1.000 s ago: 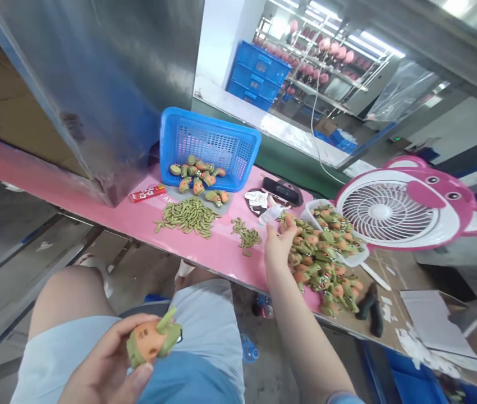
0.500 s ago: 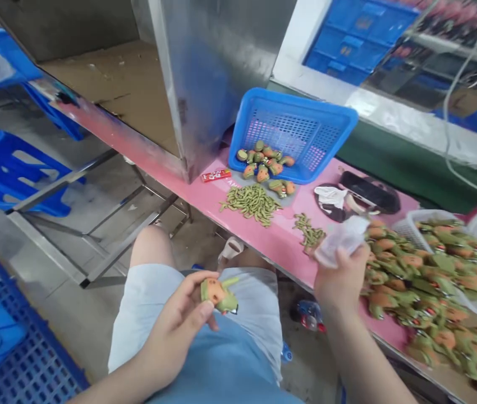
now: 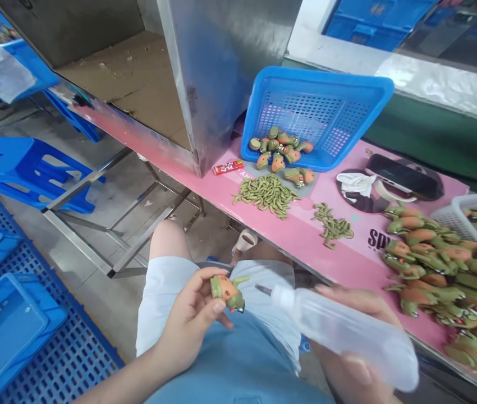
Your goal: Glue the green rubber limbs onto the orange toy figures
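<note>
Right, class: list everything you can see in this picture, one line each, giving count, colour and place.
toy figure: one, orange and green, in left hand
squeeze bottle: one, translucent white, in right hand, nozzle toward the figure
blue basket: one, tipped up at table back, a few figures in it
green strips: two piles, on pink table
heap of figures: many, table right
red packet: one, beside metal box
blue stool: one, floor left
left hand: lower middle
right hand: lower right
</note>
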Tool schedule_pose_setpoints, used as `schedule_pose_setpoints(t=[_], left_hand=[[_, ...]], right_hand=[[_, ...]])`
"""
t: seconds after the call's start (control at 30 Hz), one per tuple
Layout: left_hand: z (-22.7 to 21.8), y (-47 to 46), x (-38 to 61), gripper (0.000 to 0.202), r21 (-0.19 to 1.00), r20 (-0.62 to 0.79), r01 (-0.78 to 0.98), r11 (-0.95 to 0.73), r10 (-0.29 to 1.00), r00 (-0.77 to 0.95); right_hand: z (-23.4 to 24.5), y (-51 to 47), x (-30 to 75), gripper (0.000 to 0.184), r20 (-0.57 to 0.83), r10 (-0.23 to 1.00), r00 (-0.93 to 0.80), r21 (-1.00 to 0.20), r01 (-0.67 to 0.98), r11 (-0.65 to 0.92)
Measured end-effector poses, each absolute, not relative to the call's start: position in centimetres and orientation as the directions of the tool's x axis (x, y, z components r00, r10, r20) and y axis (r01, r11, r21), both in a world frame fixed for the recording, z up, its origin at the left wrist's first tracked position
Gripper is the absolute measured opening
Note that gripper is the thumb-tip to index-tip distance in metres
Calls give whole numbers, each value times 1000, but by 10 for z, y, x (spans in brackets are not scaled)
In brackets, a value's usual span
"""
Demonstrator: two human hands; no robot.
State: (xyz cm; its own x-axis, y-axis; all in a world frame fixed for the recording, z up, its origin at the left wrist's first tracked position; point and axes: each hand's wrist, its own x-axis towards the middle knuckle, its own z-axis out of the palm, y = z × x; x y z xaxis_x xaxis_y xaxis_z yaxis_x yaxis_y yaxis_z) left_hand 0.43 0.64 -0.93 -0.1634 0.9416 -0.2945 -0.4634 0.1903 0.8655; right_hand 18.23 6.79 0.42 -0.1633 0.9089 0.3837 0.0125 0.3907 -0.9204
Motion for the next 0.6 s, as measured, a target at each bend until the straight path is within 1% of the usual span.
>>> schedule_pose_setpoints(t=[0.07,0.17,0.27,0.37,0.5,0.6], left_hand=[[-8,6,4,31,884,-272,-434,175,947,-171],[-7,6,2,32,895,-267,-407,182,949,-165],[-7,5,2,32,901,-279,-385,202,948,-154],[-7,5,2,32,901,-284,-377,214,948,-142],[-5,5,3,35,901,-296,-368,230,946,-133],[-3,5,4,36,899,-311,-362,247,941,-131]], right_hand=[[11,67,178,33,449,861,-241,-890,-27,456],[16,64,177,37,507,786,-355,-843,-14,538],[15,65,177,40,590,704,-395,-773,-26,633],[11,67,175,39,646,652,-395,-728,-63,683],[9,70,169,41,728,613,-309,-663,-89,743],[8,70,168,40,722,617,-313,-662,-53,747]])
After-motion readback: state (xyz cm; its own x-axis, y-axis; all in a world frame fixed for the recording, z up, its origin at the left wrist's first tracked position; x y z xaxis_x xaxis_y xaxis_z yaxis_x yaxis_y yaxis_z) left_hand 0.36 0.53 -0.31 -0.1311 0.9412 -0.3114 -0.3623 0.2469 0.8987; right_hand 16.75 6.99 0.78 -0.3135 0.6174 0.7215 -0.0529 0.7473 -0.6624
